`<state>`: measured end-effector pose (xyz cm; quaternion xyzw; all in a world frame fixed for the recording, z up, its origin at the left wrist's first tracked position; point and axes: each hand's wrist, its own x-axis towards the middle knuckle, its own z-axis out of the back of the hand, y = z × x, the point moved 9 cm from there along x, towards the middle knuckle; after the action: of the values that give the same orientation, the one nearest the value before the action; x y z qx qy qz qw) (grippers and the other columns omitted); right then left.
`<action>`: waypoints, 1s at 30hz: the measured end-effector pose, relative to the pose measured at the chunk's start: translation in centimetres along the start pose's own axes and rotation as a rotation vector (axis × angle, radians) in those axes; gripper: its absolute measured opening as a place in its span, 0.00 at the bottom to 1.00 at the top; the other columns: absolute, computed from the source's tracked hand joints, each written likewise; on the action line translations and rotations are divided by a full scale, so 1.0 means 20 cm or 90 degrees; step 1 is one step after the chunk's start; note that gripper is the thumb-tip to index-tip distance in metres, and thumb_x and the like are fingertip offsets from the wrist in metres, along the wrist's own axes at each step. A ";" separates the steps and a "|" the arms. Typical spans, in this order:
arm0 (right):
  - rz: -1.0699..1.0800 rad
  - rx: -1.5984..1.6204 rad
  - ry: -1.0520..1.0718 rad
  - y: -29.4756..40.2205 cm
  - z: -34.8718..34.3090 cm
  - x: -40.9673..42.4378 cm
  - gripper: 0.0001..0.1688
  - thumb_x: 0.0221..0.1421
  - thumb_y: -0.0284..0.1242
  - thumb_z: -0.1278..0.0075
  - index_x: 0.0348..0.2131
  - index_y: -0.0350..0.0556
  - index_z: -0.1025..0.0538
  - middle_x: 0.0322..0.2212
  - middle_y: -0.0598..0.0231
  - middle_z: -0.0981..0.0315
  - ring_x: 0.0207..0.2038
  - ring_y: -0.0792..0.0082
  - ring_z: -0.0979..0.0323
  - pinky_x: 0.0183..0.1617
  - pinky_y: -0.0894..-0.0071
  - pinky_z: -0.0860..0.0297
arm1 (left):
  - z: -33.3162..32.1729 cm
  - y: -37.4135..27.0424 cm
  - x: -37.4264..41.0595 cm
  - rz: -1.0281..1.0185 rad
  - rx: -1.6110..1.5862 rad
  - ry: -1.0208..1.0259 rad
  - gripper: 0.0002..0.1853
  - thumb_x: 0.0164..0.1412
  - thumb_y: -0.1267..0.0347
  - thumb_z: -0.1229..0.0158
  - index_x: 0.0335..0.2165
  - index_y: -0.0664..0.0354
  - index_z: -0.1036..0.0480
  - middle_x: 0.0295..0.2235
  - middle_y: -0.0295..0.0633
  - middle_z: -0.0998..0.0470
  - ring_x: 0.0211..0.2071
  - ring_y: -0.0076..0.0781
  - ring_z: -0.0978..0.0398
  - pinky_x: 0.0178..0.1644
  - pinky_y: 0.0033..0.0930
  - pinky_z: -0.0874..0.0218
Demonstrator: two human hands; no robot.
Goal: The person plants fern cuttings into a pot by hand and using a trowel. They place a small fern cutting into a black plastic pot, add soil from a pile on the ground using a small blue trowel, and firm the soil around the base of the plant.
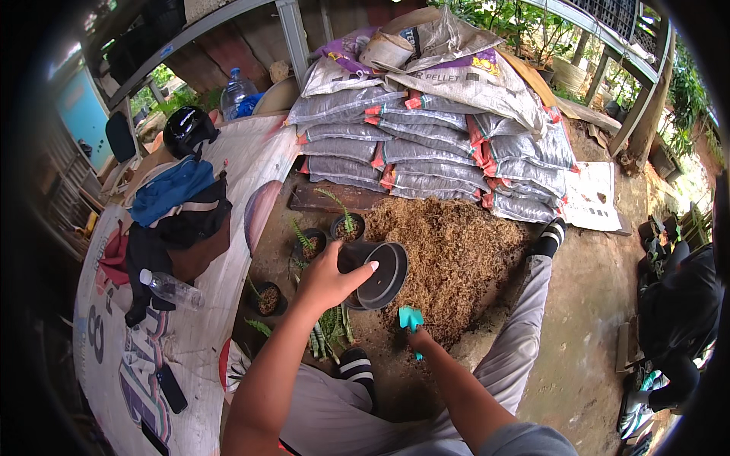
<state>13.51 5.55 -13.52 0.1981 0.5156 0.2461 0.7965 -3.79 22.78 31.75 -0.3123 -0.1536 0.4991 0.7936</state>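
My left hand (331, 279) grips the rim of a black plastic plant pot (388, 276), tilted so that its mouth faces me. The inside of the pot looks bare. In my right hand (421, 340) is a turquoise hand trowel (410, 318), its blade at the near edge of a heap of brown, fibrous potting mix (450, 256). Left of the heap stand small black pots with young ferns, one fern pot (348, 227) at the back and another (311, 244) beside it. A third potted plant (268, 299) sits nearer. Below the held pot lie long-leaved plants (328, 330).
Stacked grey sacks (428, 154) with red ends rise behind the heap. On the banner-covered surface (211, 342) at left are a helmet (188, 131), clothing (177, 194), a clear bottle (171, 289) and a phone (171, 389). Another person (678, 319) sits at the right.
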 end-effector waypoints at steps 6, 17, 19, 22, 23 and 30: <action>0.024 -0.062 -0.007 -0.05 -0.02 -0.01 0.26 0.53 0.27 0.50 0.52 0.40 0.33 0.33 0.51 0.23 0.30 0.60 0.21 0.31 0.60 0.26 | -0.06 0.14 0.05 0.001 -0.164 0.029 0.47 0.51 0.43 0.37 0.55 0.71 0.37 0.46 0.56 0.23 0.48 0.44 0.25 0.52 0.39 0.36; -0.001 0.184 0.019 -0.17 -0.04 0.01 0.22 0.51 0.31 0.45 0.43 0.34 0.27 0.30 0.51 0.22 0.29 0.59 0.22 0.33 0.58 0.27 | -0.08 0.08 0.09 -0.011 -0.186 0.043 0.47 0.51 0.40 0.38 0.54 0.69 0.35 0.48 0.57 0.24 0.52 0.48 0.26 0.55 0.41 0.38; -0.057 0.151 -0.017 -0.05 0.08 0.07 0.16 0.54 0.30 0.47 0.38 0.34 0.26 0.30 0.51 0.22 0.29 0.61 0.21 0.30 0.59 0.27 | -0.08 0.07 0.08 -0.013 -0.200 0.047 0.47 0.51 0.40 0.38 0.55 0.68 0.35 0.48 0.56 0.24 0.52 0.47 0.27 0.56 0.40 0.39; -0.014 0.081 -0.025 0.17 0.14 -0.06 0.26 0.59 0.42 0.52 0.42 0.35 0.25 0.32 0.48 0.20 0.35 0.53 0.20 0.40 0.57 0.26 | -0.04 0.17 0.06 -0.007 -0.207 0.020 0.46 0.51 0.41 0.38 0.55 0.66 0.35 0.48 0.55 0.24 0.52 0.46 0.26 0.55 0.39 0.38; -0.002 0.061 -0.054 0.14 0.13 -0.04 0.27 0.59 0.44 0.53 0.42 0.36 0.24 0.34 0.47 0.21 0.38 0.52 0.21 0.42 0.56 0.26 | -0.03 0.18 0.05 0.006 -0.188 0.024 0.46 0.51 0.41 0.38 0.55 0.66 0.35 0.48 0.55 0.24 0.52 0.46 0.26 0.55 0.39 0.38; 0.058 -0.105 0.053 -0.32 -0.11 -0.17 0.30 0.53 0.47 0.44 0.40 0.37 0.23 0.35 0.49 0.21 0.39 0.53 0.21 0.42 0.56 0.26 | -0.07 0.15 0.08 0.008 -0.161 0.053 0.50 0.49 0.38 0.39 0.57 0.68 0.38 0.51 0.60 0.26 0.54 0.53 0.29 0.57 0.43 0.40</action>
<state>11.53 -1.52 -15.62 0.1444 0.5167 0.3320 0.7758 -4.32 24.60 28.59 -0.4315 -0.1804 0.4670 0.7505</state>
